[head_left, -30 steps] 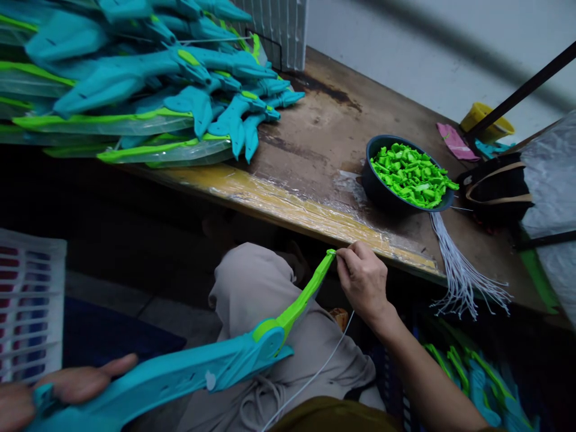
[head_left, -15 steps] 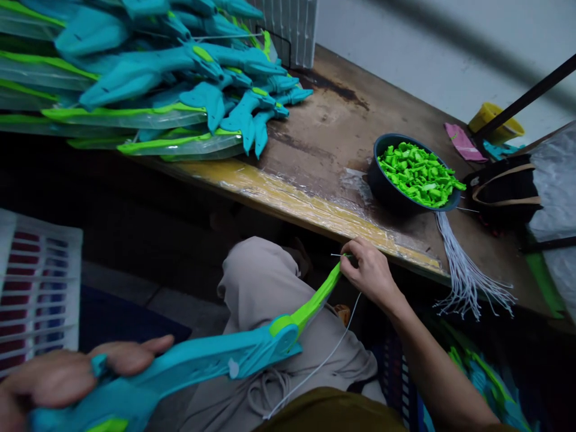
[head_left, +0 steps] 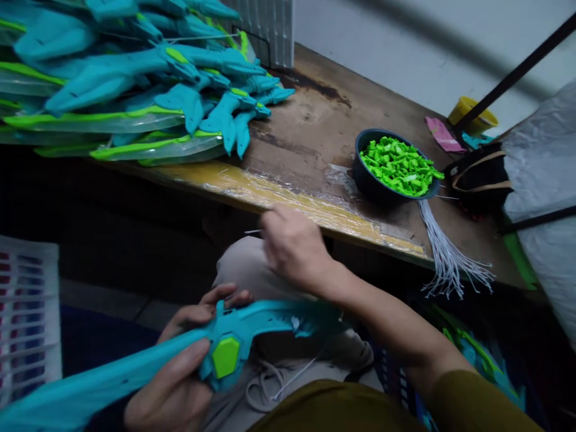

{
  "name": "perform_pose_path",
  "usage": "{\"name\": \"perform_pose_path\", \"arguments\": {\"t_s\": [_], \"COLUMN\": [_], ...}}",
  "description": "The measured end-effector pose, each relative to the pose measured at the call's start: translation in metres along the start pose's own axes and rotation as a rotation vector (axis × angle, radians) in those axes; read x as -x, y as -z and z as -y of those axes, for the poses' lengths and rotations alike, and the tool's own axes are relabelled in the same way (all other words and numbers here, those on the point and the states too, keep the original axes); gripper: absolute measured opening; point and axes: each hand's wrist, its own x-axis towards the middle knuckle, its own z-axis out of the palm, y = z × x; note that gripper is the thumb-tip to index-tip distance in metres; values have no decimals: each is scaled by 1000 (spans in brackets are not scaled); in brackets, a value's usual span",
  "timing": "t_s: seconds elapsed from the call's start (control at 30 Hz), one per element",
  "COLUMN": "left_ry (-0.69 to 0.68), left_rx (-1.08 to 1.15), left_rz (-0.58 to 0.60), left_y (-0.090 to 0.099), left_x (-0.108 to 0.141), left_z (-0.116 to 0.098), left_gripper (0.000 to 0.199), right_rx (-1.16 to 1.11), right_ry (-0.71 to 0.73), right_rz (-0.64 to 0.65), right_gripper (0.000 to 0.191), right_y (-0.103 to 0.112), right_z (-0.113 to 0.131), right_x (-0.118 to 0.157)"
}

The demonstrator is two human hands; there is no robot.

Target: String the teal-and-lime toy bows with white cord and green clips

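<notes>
A turquoise plastic piece (head_left: pixel 135 359) with a green hexagonal inset lies across my lap, reaching from the lower left to below my right forearm. My left hand (head_left: pixel 180 366) is wrapped round its middle, thumb beside the inset. Above my knee, my right hand (head_left: pixel 294 246) is closed and blurred, with a thin white cord end poking out at its left. More of the white cord (head_left: pixel 299 378) runs over the trousers. The right end of the turquoise piece is partly hidden behind my right forearm.
Turquoise and green pieces (head_left: pixel 135 78) are piled on the table (head_left: pixel 315 120) at upper left. A dark bowl (head_left: pixel 375 183) of green parts stands at right, white cords (head_left: pixel 445 258) hanging below it. A white basket (head_left: pixel 29 318) is at left, a yellow cup (head_left: pixel 472 115) at the back.
My left hand and the turquoise piece have moved right and the grip is now near the inset. My right hand has moved left and up, away from the green strip, which is now hidden.
</notes>
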Motion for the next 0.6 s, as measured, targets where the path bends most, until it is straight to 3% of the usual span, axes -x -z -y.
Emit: {"name": "perform_pose_path", "arguments": {"t_s": [0.1,0.17,0.4,0.5,0.6], "left_ry": [-53,-40,-135,-109,-108], "left_rx": [18,2,137,168,127], "left_rz": [-18,-61,-147,-132,-94], "left_y": [-14,-13,5,5,9], "left_x": [2,3,-3,-10,-13], "left_z": [6,0,-25,-23,-21], "left_gripper": [12,9,9,8,11], "right_rx": [75,107,206,178,98], "right_ry": [-5,-62,-265,-215,-108], "right_rz": [81,95,12,1,5], "right_gripper": [17,17,23,26,31], "right_y": [3,5,4,0,-1], "right_z": [17,8,-73,-83,-80], "right_x": [-26,-25,59,93,108]}}
